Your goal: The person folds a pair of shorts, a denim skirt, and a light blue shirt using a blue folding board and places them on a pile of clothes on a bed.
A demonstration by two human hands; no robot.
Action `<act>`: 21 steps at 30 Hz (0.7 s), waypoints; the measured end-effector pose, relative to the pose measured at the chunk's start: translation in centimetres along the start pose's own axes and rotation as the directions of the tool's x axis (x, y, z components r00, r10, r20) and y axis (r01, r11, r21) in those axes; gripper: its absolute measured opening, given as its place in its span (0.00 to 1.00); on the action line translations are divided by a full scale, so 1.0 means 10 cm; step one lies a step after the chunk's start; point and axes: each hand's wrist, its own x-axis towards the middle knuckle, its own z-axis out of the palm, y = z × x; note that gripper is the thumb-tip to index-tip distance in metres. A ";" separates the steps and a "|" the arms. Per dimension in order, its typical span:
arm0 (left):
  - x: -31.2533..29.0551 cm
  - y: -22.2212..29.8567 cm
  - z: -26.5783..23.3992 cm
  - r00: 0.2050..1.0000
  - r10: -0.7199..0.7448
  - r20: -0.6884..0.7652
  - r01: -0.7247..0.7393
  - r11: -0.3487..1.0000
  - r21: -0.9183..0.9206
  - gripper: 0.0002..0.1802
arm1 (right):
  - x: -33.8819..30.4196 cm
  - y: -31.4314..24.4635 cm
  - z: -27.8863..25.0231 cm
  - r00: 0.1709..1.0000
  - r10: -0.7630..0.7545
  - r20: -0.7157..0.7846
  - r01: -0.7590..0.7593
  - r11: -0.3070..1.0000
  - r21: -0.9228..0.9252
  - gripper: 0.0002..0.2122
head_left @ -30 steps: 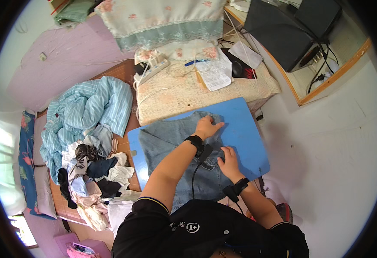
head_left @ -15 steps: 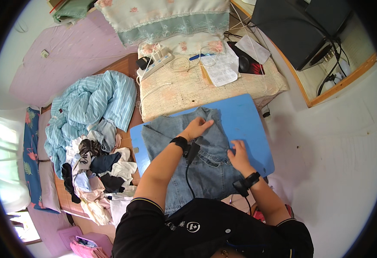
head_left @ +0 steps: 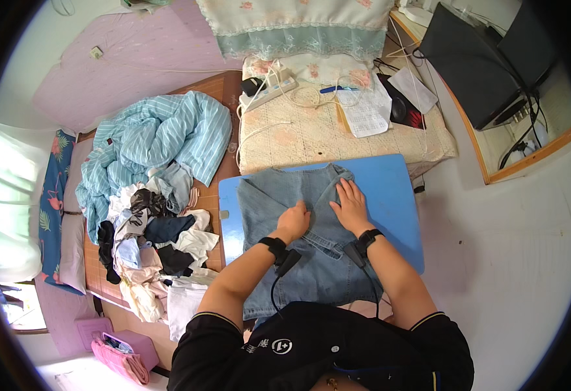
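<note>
A faded blue denim shirt [head_left: 279, 189] lies spread on a blue tabletop [head_left: 399, 215], with its sleeves folded in across the body. My left hand [head_left: 294, 221] rests on the middle of the shirt, its fingers curled into the cloth and its thumb side up. To its right, my right hand [head_left: 350, 207] lies flat with fingers apart on the folded right sleeve, near the shirt's right edge. The shirt's lower end runs toward my body, where my black top partly hides it. Both wrists carry black straps with small cabled devices.
Left of the table, a bed holds a heap of mixed clothes [head_left: 158, 241] and a blue striped quilt [head_left: 161, 140]. Behind stands a cloth-covered surface [head_left: 285, 146] with a power strip [head_left: 269, 94] and papers [head_left: 367, 111]. A pink storage box [head_left: 135, 348] sits at lower left.
My right hand has moved up and in from the shirt's right side and now lies flat on it. My left hand has come down slightly toward the shirt's middle. The whole view has shifted.
</note>
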 end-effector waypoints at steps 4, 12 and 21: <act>0.04 -0.17 -0.44 0.990 -0.031 -0.138 0.044 0.994 0.095 0.09 | 0.13 0.02 -0.14 0.988 0.137 -0.070 -0.126 0.982 0.141 0.17; 0.38 -1.05 -1.23 0.932 0.196 -0.304 -0.089 0.938 0.334 0.17 | 0.71 0.44 -0.30 0.994 -0.067 0.088 0.056 0.992 0.115 0.15; 0.37 -1.11 -1.37 0.998 -0.061 -0.031 0.067 0.787 0.613 0.17 | 0.88 0.53 -0.39 0.854 0.376 0.361 -0.224 0.890 -0.397 0.14</act>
